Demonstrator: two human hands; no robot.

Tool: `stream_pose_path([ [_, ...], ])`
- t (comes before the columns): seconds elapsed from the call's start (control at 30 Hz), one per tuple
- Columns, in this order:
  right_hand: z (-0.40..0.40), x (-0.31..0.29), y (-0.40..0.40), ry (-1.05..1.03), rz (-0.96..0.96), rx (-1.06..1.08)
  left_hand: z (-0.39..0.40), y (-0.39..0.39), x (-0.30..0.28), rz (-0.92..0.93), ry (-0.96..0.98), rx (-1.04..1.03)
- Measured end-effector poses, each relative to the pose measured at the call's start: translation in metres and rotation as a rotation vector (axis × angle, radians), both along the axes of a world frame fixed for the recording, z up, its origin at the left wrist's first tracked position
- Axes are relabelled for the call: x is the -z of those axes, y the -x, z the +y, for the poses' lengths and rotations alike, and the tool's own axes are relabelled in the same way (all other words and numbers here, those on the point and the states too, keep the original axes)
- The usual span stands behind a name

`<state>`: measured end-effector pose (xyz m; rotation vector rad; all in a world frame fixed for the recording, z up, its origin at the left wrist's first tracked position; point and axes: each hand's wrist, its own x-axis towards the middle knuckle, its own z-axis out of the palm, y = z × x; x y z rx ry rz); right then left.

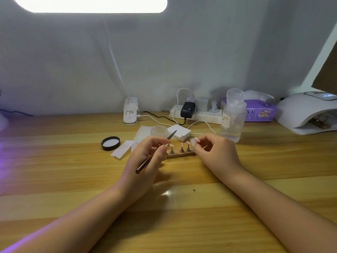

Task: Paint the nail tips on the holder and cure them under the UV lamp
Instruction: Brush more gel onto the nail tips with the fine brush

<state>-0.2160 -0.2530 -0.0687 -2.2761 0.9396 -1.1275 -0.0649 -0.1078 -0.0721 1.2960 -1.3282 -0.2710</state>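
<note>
1. A thin brush (155, 152) is being gripped by the left hand (145, 161); a nail tip (197, 140) is being pinched by the right hand (217, 152).
2. The holder (180, 154) is being flanked by both hands, mid-desk (182, 225); open wood is being left nearer the person.
3. Behind, room is being crowded by a black lid (110, 142), pads (179, 132), a clear bottle (232, 115) and the UV lamp (306, 112).

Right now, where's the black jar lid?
Head view: the black jar lid lies flat on the wooden desk, left of the left hand, beside a white paper strip.
</note>
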Motion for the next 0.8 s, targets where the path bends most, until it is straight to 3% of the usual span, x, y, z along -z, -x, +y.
stream_pose_path([
  [0.2,0.003,0.001,-0.002,-0.063,-0.038,-0.055,-0.003,-0.004,0.002,0.062,-0.011,0.016],
  [0.47,0.004,0.002,-0.003,-0.078,-0.055,-0.066,-0.004,-0.013,-0.014,0.009,0.164,-0.063],
  [0.7,0.003,0.002,-0.004,-0.113,-0.094,-0.082,-0.011,-0.05,-0.058,0.07,0.056,-0.349],
  [0.8,0.003,0.001,-0.003,-0.114,-0.092,-0.087,-0.02,-0.056,-0.073,-0.046,-0.043,-0.409],
])
